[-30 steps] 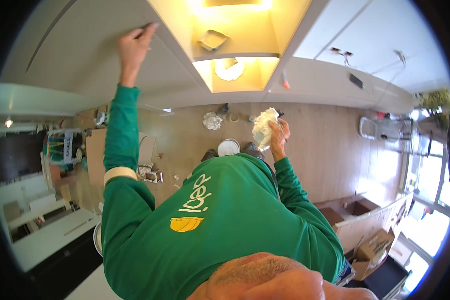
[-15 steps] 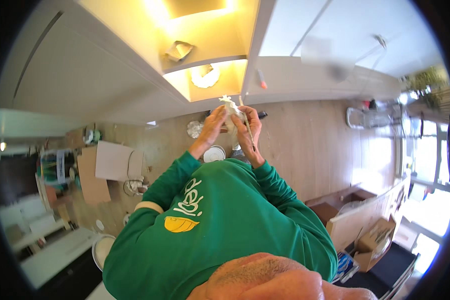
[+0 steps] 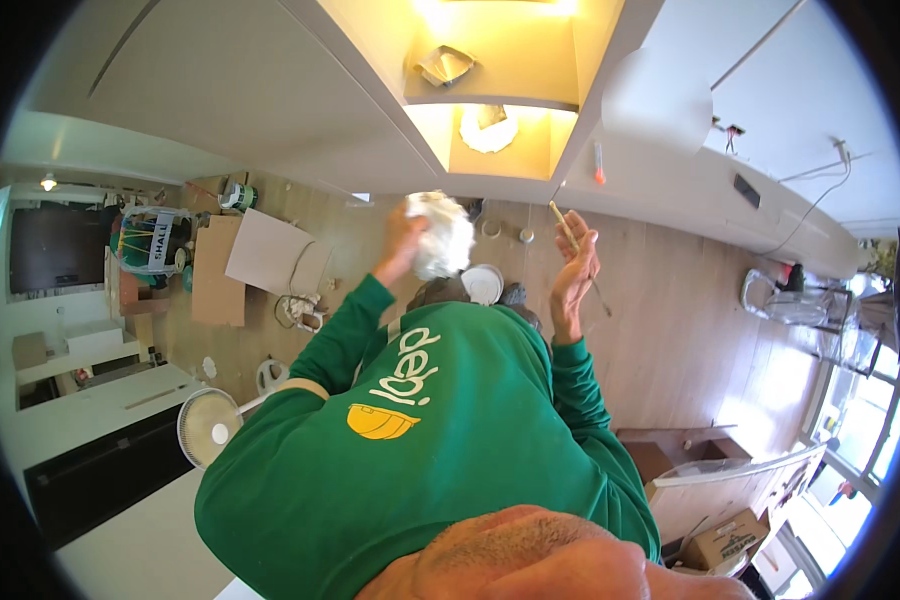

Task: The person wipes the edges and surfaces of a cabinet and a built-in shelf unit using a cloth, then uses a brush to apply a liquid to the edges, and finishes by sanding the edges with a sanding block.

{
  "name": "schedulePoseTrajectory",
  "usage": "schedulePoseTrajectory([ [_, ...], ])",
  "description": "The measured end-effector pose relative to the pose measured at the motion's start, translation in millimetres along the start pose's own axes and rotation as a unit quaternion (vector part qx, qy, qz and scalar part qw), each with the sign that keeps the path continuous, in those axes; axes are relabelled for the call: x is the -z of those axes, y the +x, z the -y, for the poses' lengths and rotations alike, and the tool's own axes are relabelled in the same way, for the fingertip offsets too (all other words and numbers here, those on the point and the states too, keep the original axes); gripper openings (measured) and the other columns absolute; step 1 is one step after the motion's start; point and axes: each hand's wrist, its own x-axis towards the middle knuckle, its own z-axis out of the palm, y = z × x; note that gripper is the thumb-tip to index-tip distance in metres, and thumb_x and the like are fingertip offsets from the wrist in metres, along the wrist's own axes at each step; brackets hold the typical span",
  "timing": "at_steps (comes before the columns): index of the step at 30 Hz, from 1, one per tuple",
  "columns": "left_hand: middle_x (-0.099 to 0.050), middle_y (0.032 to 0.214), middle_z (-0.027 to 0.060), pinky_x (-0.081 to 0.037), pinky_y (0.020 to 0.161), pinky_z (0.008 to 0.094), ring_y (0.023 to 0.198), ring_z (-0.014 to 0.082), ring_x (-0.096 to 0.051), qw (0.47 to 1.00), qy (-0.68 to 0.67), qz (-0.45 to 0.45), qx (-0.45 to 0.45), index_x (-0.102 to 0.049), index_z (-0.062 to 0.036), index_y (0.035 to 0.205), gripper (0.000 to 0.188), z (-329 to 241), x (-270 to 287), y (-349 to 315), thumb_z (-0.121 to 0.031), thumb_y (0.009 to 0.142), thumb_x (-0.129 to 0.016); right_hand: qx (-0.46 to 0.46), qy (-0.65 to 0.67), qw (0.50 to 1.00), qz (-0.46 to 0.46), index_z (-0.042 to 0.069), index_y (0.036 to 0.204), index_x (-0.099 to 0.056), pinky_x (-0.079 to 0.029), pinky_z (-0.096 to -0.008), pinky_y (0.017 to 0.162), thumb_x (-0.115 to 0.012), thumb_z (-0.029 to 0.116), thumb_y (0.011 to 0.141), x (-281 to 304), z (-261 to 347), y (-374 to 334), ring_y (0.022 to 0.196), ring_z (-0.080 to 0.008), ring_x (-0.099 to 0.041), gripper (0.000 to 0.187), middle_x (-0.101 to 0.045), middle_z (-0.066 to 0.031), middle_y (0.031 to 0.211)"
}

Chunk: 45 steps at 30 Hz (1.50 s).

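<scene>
My left hand (image 3: 401, 242) is closed round a bulky, crumpled white rag (image 3: 445, 238), held out in front of my green sweatshirt. To its right, my right hand (image 3: 573, 278) is raised with a thin, slender stick (image 3: 570, 234) pinched at the thumb and fingers. The stick has a pale tip at its upper end and a darker lower end; it looks like a fine brush, though its kind is not certain. Both hands are near a lit shelf niche (image 3: 490, 85). Inside the niche lie a crumpled silvery packet (image 3: 444, 66) and a round white piece (image 3: 488, 129).
Below the hands a white bucket (image 3: 483, 284) stands on the wooden floor (image 3: 660, 300). Cardboard sheets (image 3: 220, 270) lie at the left, near a white fan (image 3: 210, 428). An orange-tipped tool (image 3: 599, 165) is by the niche. Open boxes (image 3: 728, 538) stand at the lower right.
My hands have moved apart. The white rag, earlier between both hands, is now in the left alone, and the stick has moved right with my right hand. The whole view has shifted.
</scene>
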Motion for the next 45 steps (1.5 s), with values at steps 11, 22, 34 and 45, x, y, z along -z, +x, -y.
schedulePoseTrajectory([
  [11,-0.072,0.07,0.0108,-0.05,0.057,0.0343,0.062,0.0171,-0.067,0.903,0.356,0.155,0.183,-0.074,0.0017,0.078,0.03,38.9,127.8,-42.6,-0.027,0.074,-0.079,-0.205,-0.184,0.961,0.017,0.006,0.118,-0.07,-0.049,-0.0269,0.051,-0.048,0.045,0.103,75.2,-131.5,1.2,0.056,-0.0129,-0.063,0.047,-0.071,-0.0101,0.078],
  [22,-0.065,0.095,0.0117,-0.051,0.084,0.0476,0.096,0.0358,-0.065,0.621,0.513,0.586,-0.084,-0.077,-0.0129,0.097,0.032,201.8,77.8,-18.1,-0.014,0.066,-0.069,-0.252,-0.35,0.818,0.382,0.013,0.11,-0.073,-0.054,-0.0403,0.09,-0.077,0.032,0.078,45.5,-304.1,-75.4,0.1,-0.0315,-0.07,0.037,-0.074,-0.0139,0.103],
  [34,-0.07,0.081,0.0232,-0.054,0.073,0.0512,0.08,0.043,-0.068,0.581,0.42,0.685,0.128,-0.075,-0.0081,0.08,0.021,114.6,110.8,28.1,-0.015,0.063,-0.065,-0.308,-0.287,0.851,0.312,0.015,0.094,-0.075,-0.057,-0.0376,0.077,-0.073,0.027,0.069,-1.5,-235.4,-121.1,0.083,-0.0276,-0.072,0.028,-0.075,-0.0098,0.088],
  [45,-0.069,0.071,0.0201,-0.054,0.062,0.045,0.066,0.0317,-0.069,0.556,0.478,0.671,0.11,-0.07,0.0035,0.07,0.03,325.8,-14.2,85.0,-0.024,0.062,-0.079,-0.214,-0.311,0.874,0.307,0.009,0.095,-0.073,-0.055,-0.0375,0.077,-0.074,0.025,0.078,115.4,-309.9,-75.6,0.081,-0.026,-0.071,0.023,-0.071,-0.0128,0.083],
])
